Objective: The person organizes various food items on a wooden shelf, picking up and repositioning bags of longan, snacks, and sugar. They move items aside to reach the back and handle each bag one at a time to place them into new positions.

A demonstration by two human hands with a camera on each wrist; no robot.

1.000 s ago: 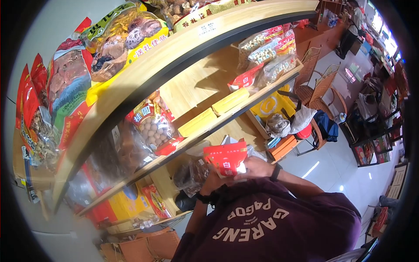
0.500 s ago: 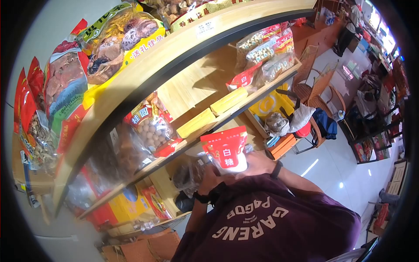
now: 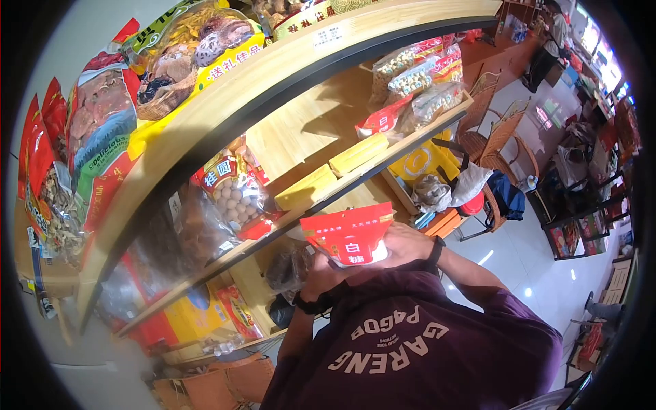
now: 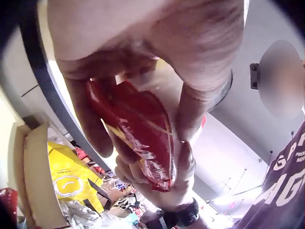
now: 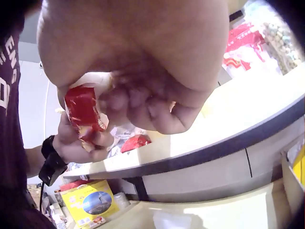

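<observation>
A red and white bag (image 3: pixel 350 236) with large white characters is held upright in front of the chest. My left hand (image 3: pixel 322 275) grips its lower left side, and my right hand (image 3: pixel 406 244) holds its right side. In the left wrist view, fingers and thumb of the left hand (image 4: pixel 143 71) curl round the red bag (image 4: pixel 143 126), with the other hand at its far end. The right wrist view shows the right hand (image 5: pixel 138 71) with bent fingers against the bag (image 5: pixel 83 107). The bag's underside is hidden in the head view.
A wooden shelf (image 3: pixel 273 147) holds yellow blocks (image 3: pixel 306 188), a bag of round brown items (image 3: pixel 236 198) and several packets (image 3: pixel 417 82). Large food bags (image 3: pixel 102 113) stand above at left. Wicker chairs (image 3: pixel 502 137) and a yellow bag (image 3: pixel 427 162) are at right.
The bag first rose and turned its front more toward the head camera, then tipped so its wide top edge shows nearer. Both hands have kept hold of it.
</observation>
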